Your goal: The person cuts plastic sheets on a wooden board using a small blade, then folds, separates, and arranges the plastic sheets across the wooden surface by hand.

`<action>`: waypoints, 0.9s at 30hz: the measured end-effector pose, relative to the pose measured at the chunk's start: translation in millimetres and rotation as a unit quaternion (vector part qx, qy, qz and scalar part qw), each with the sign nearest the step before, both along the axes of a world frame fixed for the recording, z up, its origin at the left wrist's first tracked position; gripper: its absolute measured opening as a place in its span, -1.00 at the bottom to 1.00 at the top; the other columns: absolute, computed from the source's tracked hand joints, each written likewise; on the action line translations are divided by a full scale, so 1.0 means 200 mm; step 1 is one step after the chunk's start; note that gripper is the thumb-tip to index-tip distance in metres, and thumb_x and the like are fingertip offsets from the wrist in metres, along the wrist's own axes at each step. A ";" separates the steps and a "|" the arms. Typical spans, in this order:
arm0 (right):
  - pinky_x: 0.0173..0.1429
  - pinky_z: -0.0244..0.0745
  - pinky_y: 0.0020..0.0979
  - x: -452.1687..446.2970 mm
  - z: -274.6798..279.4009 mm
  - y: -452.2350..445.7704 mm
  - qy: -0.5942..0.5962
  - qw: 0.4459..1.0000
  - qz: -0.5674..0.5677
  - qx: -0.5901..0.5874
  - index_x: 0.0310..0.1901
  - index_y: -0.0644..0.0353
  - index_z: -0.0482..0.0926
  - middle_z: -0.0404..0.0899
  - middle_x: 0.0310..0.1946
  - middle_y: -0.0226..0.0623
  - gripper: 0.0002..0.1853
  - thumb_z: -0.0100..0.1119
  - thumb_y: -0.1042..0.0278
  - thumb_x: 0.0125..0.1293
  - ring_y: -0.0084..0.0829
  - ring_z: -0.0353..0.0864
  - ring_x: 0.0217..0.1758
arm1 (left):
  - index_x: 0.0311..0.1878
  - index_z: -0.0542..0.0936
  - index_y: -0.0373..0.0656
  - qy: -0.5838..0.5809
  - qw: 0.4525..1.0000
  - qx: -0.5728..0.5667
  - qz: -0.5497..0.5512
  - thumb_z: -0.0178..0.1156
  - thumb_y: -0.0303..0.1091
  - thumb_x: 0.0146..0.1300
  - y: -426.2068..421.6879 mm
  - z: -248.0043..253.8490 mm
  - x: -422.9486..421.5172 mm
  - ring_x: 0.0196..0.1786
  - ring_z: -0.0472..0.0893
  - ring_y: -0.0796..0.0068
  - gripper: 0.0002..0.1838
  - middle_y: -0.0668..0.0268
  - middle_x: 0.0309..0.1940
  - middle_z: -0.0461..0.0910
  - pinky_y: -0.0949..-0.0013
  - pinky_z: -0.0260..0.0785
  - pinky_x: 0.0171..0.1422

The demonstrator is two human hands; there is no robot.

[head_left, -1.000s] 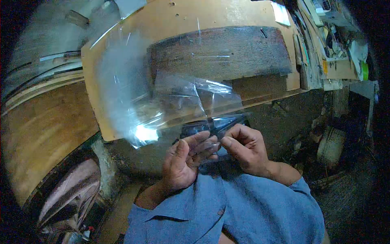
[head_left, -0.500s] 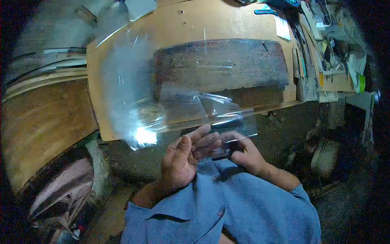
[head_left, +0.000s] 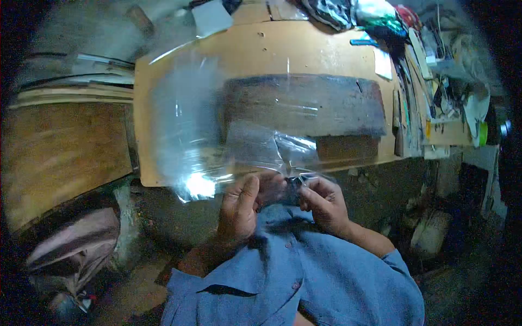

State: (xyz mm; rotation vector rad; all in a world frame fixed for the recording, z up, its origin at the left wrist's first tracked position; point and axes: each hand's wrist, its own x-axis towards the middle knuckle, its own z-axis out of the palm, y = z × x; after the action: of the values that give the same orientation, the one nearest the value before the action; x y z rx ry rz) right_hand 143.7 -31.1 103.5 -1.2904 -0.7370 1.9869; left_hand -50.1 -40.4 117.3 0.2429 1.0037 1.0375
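Clear film (head_left: 298, 144) is pinched by the right hand (head_left: 328, 209), its grip closed, and is spread forward toward the counter (head_left: 326, 51); the left hand (head_left: 239, 209) is held nearby, closure unclear.

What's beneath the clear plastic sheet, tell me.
Under the clear plastic sheet, the tan board shows, and apparently part of the dark panel. Bright glare near the left hand hides whatever is beneath it.
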 end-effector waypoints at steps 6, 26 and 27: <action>-0.18 0.40 -0.54 0.01 0.02 0.06 0.024 0.992 0.112 0.048 -0.18 0.29 0.55 0.56 -0.35 -0.40 -0.81 0.17 0.33 0.30 -0.63 0.47 -0.30 | -0.21 0.59 -0.29 0.254 0.947 0.193 0.043 -0.04 -0.30 0.41 0.23 0.09 -0.25 -0.06 0.60 0.39 -0.72 0.09 -0.04 0.58 0.34 0.45 0.06; -0.23 0.39 -0.55 -0.04 -0.12 0.11 -0.069 0.969 0.201 0.126 -0.22 0.28 0.55 0.55 -0.41 -0.42 -0.81 0.20 0.33 0.28 -0.64 0.47 -0.32 | -0.13 0.55 -0.25 0.239 0.862 0.142 0.424 0.08 -0.41 0.26 -0.12 -0.39 -0.94 -0.20 0.63 0.37 -0.82 0.25 -0.20 0.58 0.28 0.49 -0.17; -0.23 0.39 -0.55 -0.05 -0.12 0.12 -0.094 0.965 0.210 0.130 -0.22 0.28 0.55 0.56 -0.40 -0.42 -0.81 0.21 0.32 0.27 -0.64 0.47 -0.32 | -0.13 0.54 -0.26 0.298 0.862 0.063 0.406 0.07 -0.40 0.26 -0.13 -0.42 -0.92 -0.29 0.64 0.37 -0.82 0.27 -0.26 0.55 0.36 0.45 -0.30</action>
State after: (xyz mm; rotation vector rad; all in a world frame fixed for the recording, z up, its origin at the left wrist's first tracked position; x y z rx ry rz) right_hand 133.8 -7.5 78.7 -1.2486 -1.4129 2.0108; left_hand -235.0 -65.7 33.5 0.2584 1.6723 1.8690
